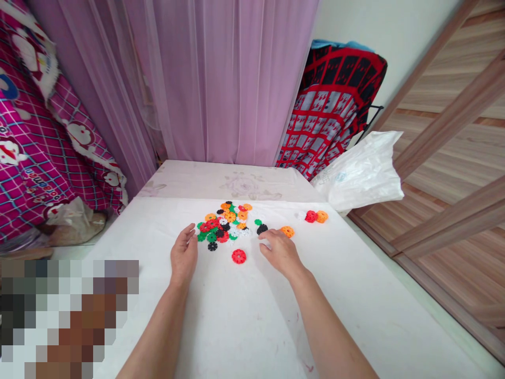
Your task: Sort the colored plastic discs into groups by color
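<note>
Left hand: the left hand [184, 252] is hovering or resting just beside the near left edge of the pile; its grip is standing apart, with nothing visibly held.
Right hand: the right hand [281, 251] is reaching to the black disc [262, 229], its thumb and forefinger standing apart; whether a fingertip is touching the disc, I cannot tell.
Pile: the pile of notched discs [230, 216], in red, green, orange, black and white, is lying between and beyond the hands.
Loose discs: a green disc [258, 222] is lying just beyond the black one, a red disc [239, 256] is lying nearer the person, and an orange disc [288, 231] is lying beside the right hand.
Far right: a red piece [311, 216] and an orange piece [322, 216] are lying side by side.
Tabletop: the white-covered tabletop [236, 321] is carrying them all; a plastic bag [359, 173] is standing beyond its right edge.
Handling: with discs this thin, picking one up is probably calling for a light pinch at the rim.
</note>
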Available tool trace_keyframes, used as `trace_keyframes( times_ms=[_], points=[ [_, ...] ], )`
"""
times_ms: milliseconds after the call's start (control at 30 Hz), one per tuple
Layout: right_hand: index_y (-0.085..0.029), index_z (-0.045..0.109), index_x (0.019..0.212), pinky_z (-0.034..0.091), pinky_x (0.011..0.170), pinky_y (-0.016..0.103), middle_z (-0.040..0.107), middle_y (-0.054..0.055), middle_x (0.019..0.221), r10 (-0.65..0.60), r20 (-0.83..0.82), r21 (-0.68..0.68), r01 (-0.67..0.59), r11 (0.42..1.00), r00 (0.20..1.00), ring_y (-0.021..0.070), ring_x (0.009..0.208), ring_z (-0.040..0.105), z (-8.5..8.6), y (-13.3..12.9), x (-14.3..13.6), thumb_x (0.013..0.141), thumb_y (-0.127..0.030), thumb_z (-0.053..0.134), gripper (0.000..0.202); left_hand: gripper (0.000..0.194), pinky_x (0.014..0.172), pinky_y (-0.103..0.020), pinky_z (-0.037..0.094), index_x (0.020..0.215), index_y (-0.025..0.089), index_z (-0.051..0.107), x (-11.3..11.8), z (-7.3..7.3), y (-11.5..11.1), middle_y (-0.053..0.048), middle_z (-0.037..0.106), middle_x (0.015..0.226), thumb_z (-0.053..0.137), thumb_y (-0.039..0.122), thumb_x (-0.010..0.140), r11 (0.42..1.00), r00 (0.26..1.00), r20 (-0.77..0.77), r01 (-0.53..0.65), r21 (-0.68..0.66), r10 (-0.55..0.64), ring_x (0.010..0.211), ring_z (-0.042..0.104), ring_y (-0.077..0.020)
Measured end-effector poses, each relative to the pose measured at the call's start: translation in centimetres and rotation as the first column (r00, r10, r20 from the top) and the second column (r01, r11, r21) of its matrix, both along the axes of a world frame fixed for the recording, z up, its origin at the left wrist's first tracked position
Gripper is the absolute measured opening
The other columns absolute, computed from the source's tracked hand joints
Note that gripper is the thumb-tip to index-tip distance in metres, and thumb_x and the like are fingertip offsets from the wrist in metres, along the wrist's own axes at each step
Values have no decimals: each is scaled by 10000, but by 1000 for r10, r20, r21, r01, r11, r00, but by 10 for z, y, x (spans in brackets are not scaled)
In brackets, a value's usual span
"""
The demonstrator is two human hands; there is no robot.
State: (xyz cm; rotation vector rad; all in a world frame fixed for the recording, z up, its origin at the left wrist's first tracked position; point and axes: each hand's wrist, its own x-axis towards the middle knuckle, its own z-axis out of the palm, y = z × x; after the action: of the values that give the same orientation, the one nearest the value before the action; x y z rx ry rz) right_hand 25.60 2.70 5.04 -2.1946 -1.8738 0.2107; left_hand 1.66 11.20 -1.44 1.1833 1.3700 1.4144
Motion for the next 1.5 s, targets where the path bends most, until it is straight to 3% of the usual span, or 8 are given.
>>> trace_keyframes(
  times_ms=[267, 533, 667, 833, 967, 1133, 1500],
  points=[
    [-159, 674, 1042, 371, 850, 370, 710, 147, 1003, 76, 261, -96, -52, 994, 962, 279, 1079, 507, 4, 48, -32, 868, -188, 519, 235, 352, 1012, -386, 463, 1152, 242, 654, 0, 2, -1, -71, 702, 1127, 564, 312, 820, 1000, 1000, -1, -13, -22, 13, 1110, 633, -207],
    [-153, 640, 1088, 332, 865, 356, 718, 140, 983, 73, 263, -137, -38, 990, 962, 266, 1072, 510, 1, 55, -40, 839, -168, 559, 262, 345, 1040, -383, 441, 1150, 245, 650, 0, -3, 2, -65, 692, 1172, 563, 297, 821, 1000, 1000, 20, -3, -6, 3, 1151, 616, -203],
    [-169, 649, 1083, 351, 894, 354, 700, 120, 1051, 23, 201, -63, -10, 998, 979, 259, 1078, 520, 2, 46, -30, 809, -214, 599, 283, 353, 1032, -372, 445, 1160, 245, 645, -1, -4, 2, -67, 686, 1187, 562, 297, 821, 1000, 1000, 10, 3, -2, -3, 1158, 611, -200],
    [-220, 688, 1055, 403, 911, 315, 704, 46, 1076, -79, -45, 60, 82, 995, 996, 208, 1023, 588, 1, 10, 16, 820, -242, 575, 262, 364, 1027, -374, 446, 1168, 219, 641, 0, -2, 0, -77, 694, 1159, 544, 301, 827, 1000, 1000, -7, -1, -14, 1, 1146, 615, -198],
    [-226, 689, 1084, 445, 875, 308, 705, 40, 1085, -149, -166, 25, 155, 988, 975, 202, 1027, 620, -1, -13, 39, 794, -248, 603, 304, 360, 1016, -369, 454, 1157, 216, 645, 1, 4, -2, -74, 700, 1150, 551, 285, 817, 1000, 1000, -12, -12, -26, 11, 1129, 625, -198],
    [-230, 708, 1074, 429, 903, 295, 703, 46, 1089, -35, -97, -40, 31, 999, 995, 202, 1042, 616, 0, -14, 29, 775, -228, 614, 313, 359, 1007, -360, 461, 1154, 228, 649, 1, 9, -4, -65, 703, 1146, 554, 276, 811, 999, 1000, -16, -16, -30, 16, 1138, 624, -196],
    [-201, 702, 1090, 387, 898, 301, 678, 82, 1096, 16, 65, -128, -8, 992, 998, 220, 1048, 582, -3, -9, 18, 808, -233, 574, 312, 377, 1012, -361, 456, 1178, 225, 639, 0, 8, -3, -70, 695, 1158, 557, 289, 815, 999, 1000, -21, -12, -40, 11, 1131, 624, -193]
  ],
)
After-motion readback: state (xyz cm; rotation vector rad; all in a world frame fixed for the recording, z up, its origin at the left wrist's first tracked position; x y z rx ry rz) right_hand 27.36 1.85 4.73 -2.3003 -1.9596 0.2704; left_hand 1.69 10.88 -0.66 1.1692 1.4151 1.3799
